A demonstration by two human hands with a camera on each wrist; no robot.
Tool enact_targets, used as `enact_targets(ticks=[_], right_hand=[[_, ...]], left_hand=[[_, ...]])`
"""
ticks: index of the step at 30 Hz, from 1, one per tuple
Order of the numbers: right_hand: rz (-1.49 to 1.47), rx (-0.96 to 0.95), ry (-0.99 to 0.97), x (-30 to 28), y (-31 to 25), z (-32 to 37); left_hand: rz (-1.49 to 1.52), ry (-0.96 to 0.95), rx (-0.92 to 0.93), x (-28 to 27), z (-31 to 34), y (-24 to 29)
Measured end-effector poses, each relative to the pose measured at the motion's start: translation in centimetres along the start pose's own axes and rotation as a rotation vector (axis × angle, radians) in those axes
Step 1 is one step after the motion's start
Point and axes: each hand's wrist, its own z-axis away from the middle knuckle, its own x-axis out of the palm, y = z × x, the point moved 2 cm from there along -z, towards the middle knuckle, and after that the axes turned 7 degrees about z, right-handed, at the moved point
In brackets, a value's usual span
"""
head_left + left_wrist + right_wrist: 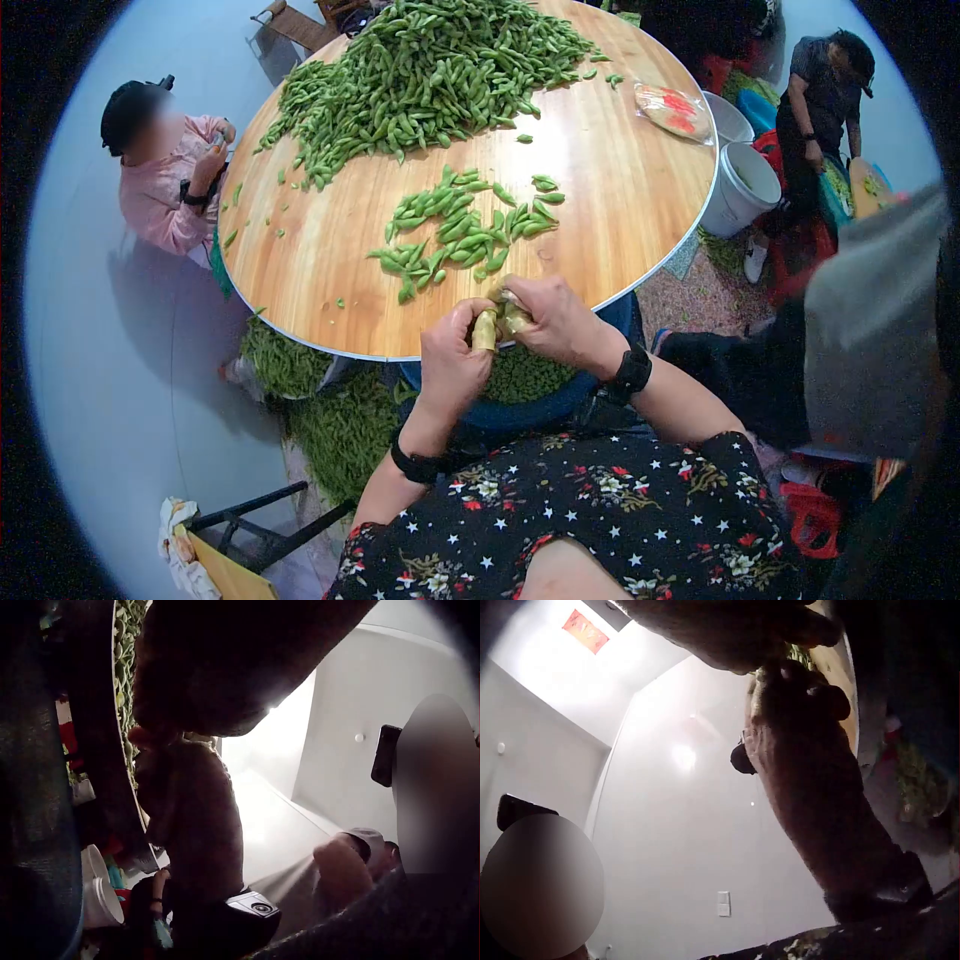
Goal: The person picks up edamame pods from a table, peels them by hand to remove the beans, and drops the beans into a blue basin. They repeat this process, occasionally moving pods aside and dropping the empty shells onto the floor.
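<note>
My left hand and right hand meet at the near edge of the round wooden table. Their curled fingers pinch a green soybean pod between them, mostly hidden by the fingers. Pale yellowish covers sit on the thumbs. Directly below the hands is a blue tub of shelled green beans. A small loose group of pods lies on the table just beyond my hands. Both wrist views are dark, with the hands close together as silhouettes.
A big heap of pods covers the far side of the table. A clear packet lies at its right. White buckets stand beyond that edge. One person sits at left, another at far right. Green piles cover the floor.
</note>
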Motion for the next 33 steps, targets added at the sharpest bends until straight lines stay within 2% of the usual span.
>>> enact_targets(ticks=[1,3,4,6,8,9,11,16,20,23,24,25,26,27,29,30,32,33], right_hand=[[-0.071,0.019,-0.023,-0.1,-0.2,-0.2],[-0.142,0.039,-0.047,0.0,-0.1,-0.6],[-0.158,0.031,-0.021,0.1,0.3,-0.8],[-0.172,0.021,0.004,0.7,1.1,-0.8],[-0.521,0.243,-0.109,1.6,2.2,-0.5],[-0.520,0.244,-0.109,1.1,1.7,-0.5],[-0.923,0.526,-0.162,-0.1,0.6,-0.3],[-0.822,0.439,-0.118,-0.1,-0.6,-0.2],[-0.794,0.374,-0.102,0.0,-0.5,0.0],[-0.814,0.362,-0.059,-0.1,-1.1,0.1],[-0.812,0.360,-0.059,-0.2,-1.1,0.2],[-0.618,0.296,-0.042,-0.4,-1.1,0.2],[-0.426,0.232,-0.026,-0.4,-1.0,0.2],[-0.424,0.230,-0.025,-0.1,-0.8,0.2],[-0.386,0.091,0.150,0.5,-0.5,0.3],[-0.384,0.090,0.149,0.3,-0.7,0.3],[0.069,-0.006,0.274,-0.7,-1.8,0.1],[0.072,-0.010,0.274,-0.6,-2.0,0.2]], left_hand=[[0.000,0.002,-0.002,-0.2,0.0,0.2],[0.239,-0.020,-0.185,-0.6,0.0,0.4],[0.240,-0.017,-0.185,-0.7,0.1,0.3],[0.144,-0.018,-0.061,-0.9,0.2,0.4],[0.162,0.007,-0.106,-1.2,0.5,0.3],[0.179,0.032,-0.152,-1.4,0.6,0.3],[0.186,0.028,-0.134,-2.0,0.5,0.9],[0.085,-0.072,0.016,-2.1,0.6,1.1],[0.074,0.008,0.105,-1.7,1.0,2.1],[0.031,0.029,0.009,-1.7,0.9,2.3],[-0.050,0.005,0.114,-1.6,0.7,1.8],[-0.131,-0.018,0.219,-1.5,0.5,1.7],[-0.130,-0.017,0.222,-1.5,0.5,1.8],[-0.155,0.005,0.232,-1.4,0.5,1.9],[-0.179,0.029,0.245,-1.4,0.5,2.2],[-0.206,0.046,0.227,-1.4,0.5,2.3],[-0.231,0.067,0.215,-1.3,0.2,2.5],[-0.257,0.086,0.255,-1.2,0.2,2.5]])
